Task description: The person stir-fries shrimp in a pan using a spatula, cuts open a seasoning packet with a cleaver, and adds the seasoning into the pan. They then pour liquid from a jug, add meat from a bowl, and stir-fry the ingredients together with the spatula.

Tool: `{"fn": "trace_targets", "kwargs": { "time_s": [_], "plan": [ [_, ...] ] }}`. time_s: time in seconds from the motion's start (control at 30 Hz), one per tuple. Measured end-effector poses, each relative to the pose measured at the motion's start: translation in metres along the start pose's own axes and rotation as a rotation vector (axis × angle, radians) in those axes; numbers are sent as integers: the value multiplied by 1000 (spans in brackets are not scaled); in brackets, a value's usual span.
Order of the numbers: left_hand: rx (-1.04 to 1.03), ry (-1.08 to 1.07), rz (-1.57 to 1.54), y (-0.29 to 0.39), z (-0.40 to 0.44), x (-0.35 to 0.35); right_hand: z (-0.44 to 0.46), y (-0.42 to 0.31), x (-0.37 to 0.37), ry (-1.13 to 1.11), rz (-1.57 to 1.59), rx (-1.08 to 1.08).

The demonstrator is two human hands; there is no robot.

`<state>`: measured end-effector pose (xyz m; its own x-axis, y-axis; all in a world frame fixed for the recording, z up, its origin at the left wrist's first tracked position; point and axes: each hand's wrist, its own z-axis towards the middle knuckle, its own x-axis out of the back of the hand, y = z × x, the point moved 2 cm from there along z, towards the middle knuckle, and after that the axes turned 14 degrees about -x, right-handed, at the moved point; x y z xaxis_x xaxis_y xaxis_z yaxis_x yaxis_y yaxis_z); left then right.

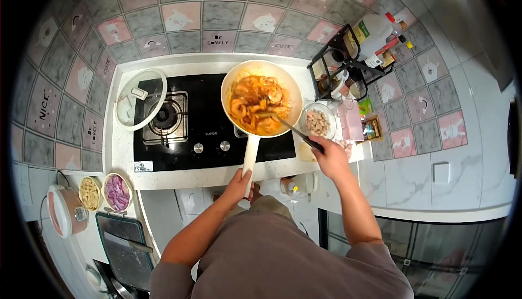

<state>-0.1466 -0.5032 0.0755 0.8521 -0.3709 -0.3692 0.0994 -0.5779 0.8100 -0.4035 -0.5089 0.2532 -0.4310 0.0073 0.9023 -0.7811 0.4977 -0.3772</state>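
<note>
My left hand (pixel 237 185) is closed around the cream handle of a frying pan (pixel 298 100) that sits over the right side of the black gas stove (pixel 204 119). Shrimp (pixel 275 93) in an orange-red sauce fill the pan, with other pieces too mixed to name. In my right hand (pixel 330 159) is the black handle of a spatula (pixel 293 130); its far end dips into the food. A glass bowl of pale chopped meat (pixel 317 123) stands right of the pan, close to my right hand.
A glass lid (pixel 159 107) lies over the counter and stove's left edge. Bowls of chopped purple onion (pixel 117 192) and pale pieces (pixel 89 193) stand at left, near a cutting board (pixel 120 261) with a knife (pixel 124 241). A black rack (pixel 348 70) holds bottles at right.
</note>
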Motion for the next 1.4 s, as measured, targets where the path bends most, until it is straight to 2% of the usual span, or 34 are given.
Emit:
{"fn": "trace_targets", "kwargs": {
  "time_s": [0.07, 0.2, 0.27, 0.47, 0.57, 0.6, 0.67, 0.7, 0.73, 0.8, 0.9, 1.0, 1.07, 1.13, 1.2, 1.23, 1.27, 1.33, 1.4],
  "plan": [
    [-1, 1, 21, 2, 1, 0, 17, -4, -8, 28, 1, 33],
    [24, 1, 1, 3, 0, 2, 28, -12, 23, 109, -75, -25],
    [15, -9, 3, 3, 3, 2, 42, -14, 37, 106, -238, -42],
    [1, 46, -38, -4, 7, 2, 91, -40, 54, -19, -583, -13],
    [-21, 54, -20, -8, 7, 3, 106, -50, 63, -170, -795, -51],
    [-23, 47, -32, -7, 7, 2, 106, -48, 65, -175, -797, -47],
    [-28, 44, -48, -6, 10, 1, 107, -49, 73, -40, -659, 16],
    [-35, 53, -35, -8, 10, 2, 106, -51, 77, -27, -633, 100],
    [-40, 58, -20, -9, 10, 2, 108, -57, 79, -33, -631, 96],
    [-40, 83, -53, -10, 11, 0, 117, -71, 83, -130, -744, 5],
    [-53, 94, -97, -6, 11, -1, 130, -69, 76, -162, -801, -22],
    [-65, 76, -110, -5, 11, -2, 173, -24, 56, -264, -844, 33],
    [-69, 79, -116, -3, 12, -1, 158, -17, 59, -508, -326, -258],
    [-56, 63, -95, -4, 11, -2, 192, 60, 6, -461, -61, -162],
    [-54, 70, -101, -4, 12, -1, 191, 73, -27, -367, 1, -145],
    [-49, 64, -109, -5, 12, -2, 182, 65, -30, -204, -17, 29],
    [-49, 66, -105, -5, 12, -1, 176, 60, -31, -206, -12, 30],
    [-55, 50, -82, -5, 11, -2, 147, 21, -4, 9, -236, 210],
    [-63, 44, -83, -6, 12, -1, 140, 13, 16, 40, -317, 271]
  ]
}}
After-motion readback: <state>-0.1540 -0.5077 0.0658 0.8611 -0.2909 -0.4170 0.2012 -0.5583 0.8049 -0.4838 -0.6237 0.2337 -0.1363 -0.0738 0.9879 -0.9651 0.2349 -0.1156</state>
